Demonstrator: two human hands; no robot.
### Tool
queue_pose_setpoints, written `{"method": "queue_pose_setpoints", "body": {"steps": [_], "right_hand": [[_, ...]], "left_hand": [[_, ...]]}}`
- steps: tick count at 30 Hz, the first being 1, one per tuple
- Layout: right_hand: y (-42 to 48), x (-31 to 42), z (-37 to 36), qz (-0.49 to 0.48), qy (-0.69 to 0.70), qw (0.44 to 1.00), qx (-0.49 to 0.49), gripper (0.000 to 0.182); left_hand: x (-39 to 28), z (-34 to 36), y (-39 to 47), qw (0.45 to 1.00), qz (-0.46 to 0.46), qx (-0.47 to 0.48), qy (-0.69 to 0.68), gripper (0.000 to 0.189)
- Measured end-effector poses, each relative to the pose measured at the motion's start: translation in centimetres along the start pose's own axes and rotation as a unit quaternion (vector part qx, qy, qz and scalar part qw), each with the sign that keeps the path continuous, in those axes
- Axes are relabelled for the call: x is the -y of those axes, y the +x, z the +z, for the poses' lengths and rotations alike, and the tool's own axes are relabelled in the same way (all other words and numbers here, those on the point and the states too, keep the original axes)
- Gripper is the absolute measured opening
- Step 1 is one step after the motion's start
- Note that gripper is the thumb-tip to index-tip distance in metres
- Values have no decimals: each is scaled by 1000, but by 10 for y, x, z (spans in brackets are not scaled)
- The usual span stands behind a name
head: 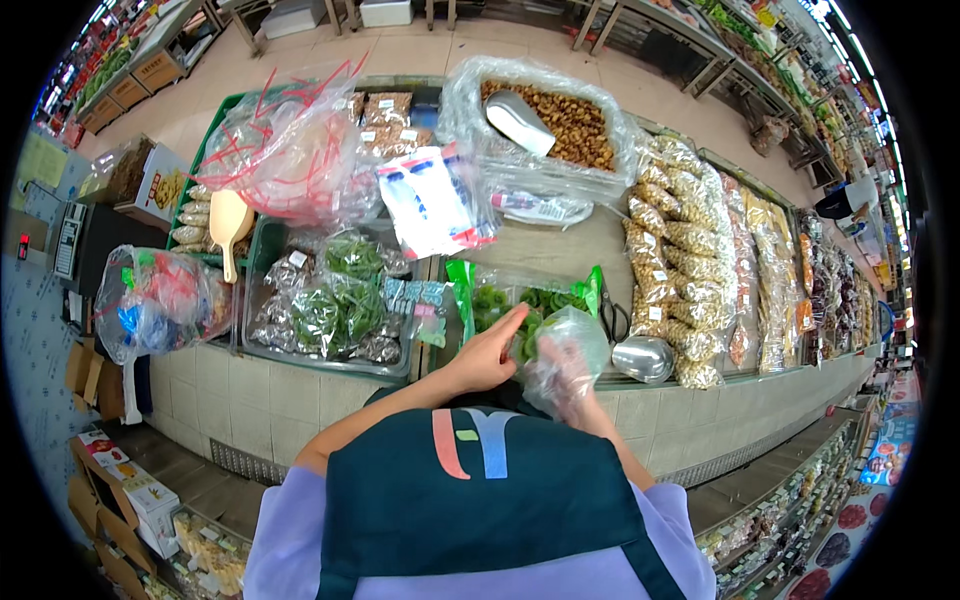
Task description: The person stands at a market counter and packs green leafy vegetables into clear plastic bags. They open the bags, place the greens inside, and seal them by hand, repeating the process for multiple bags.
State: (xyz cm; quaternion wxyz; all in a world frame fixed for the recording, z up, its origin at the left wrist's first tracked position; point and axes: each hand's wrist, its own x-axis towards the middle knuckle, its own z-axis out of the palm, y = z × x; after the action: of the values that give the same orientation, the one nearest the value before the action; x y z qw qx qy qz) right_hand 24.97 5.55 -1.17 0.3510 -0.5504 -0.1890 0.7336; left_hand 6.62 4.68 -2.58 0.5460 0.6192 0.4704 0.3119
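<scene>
My left hand (489, 351) reaches over the near edge of the counter, its index finger stretched out and thumb apart. Nothing shows between them. Close to its right is my right hand (568, 369), seen blurred through a crumpled clear plastic bag (589, 337) that covers it down to the wrist. The plastic hides how its fingers are set. Just beyond both hands lies a clear pack with bright green edges (461, 289). Green slices, apparently dried fruit (491, 300), show in it, and more green shows between my hands.
Scissors (616, 319) and a metal scoop (643, 358) lie right of my hands. Bagged nuts (690, 277) rise beyond them. A plastic-lined bin (551, 176) holds brown pieces and a scoop (517, 120). At left are a tray (251, 300) of bagged goods and a beige scoop (230, 221).
</scene>
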Motion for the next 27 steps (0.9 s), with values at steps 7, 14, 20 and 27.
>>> {"method": "queue_pose_setpoints", "body": {"steps": [7, 14, 20, 27], "right_hand": [[25, -25, -47, -108, -31, 993, -23, 44], [20, 7, -40, -140, 26, 990, 1, 48], [10, 43, -26, -101, 107, 989, 14, 28], [20, 24, -18, -131, -22, 990, 40, 40]], "left_hand": [[3, -19, 16, 996, -61, -45, -53, 85], [3, -17, 24, 997, -46, -44, -49, 82], [2, -14, 30, 994, -24, -68, -84, 78], [-5, -10, 28, 975, -59, -41, -209, 77]]}}
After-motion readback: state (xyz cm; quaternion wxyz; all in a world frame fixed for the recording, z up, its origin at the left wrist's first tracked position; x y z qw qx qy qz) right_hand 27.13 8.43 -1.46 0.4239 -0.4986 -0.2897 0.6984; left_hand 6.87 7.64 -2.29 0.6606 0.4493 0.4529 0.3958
